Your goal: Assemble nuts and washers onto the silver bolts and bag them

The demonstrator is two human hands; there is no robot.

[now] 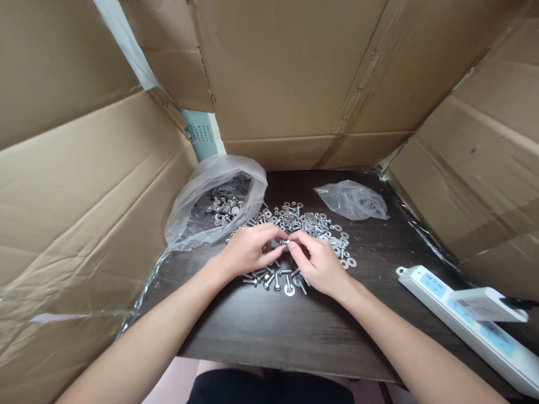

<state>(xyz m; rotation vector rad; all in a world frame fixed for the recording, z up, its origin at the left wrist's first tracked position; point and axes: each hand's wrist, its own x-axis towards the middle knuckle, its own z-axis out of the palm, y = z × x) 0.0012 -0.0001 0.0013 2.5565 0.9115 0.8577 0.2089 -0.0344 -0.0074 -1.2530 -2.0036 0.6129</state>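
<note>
Over a pile of loose metal hardware, my left hand (255,247) and my right hand (318,261) meet fingertip to fingertip. Between them is a small silvery bolt (285,242), pinched from both sides; whether a nut sits on it is too small to tell. Flat washers (311,221), nuts and bolts spread behind and to the right of my hands. Several loose bolts (269,278) lie just in front of my fingers, one of them with a washer (289,290) at its end.
An open clear plastic bag (189,207) at the left holds assembled bolts (227,209). A crumpled plastic bag (353,200) lies at the back right. A white power strip (446,314) with a plugged-in adapter (488,304) runs along the right. Cardboard walls (295,73) enclose the dark table (236,331).
</note>
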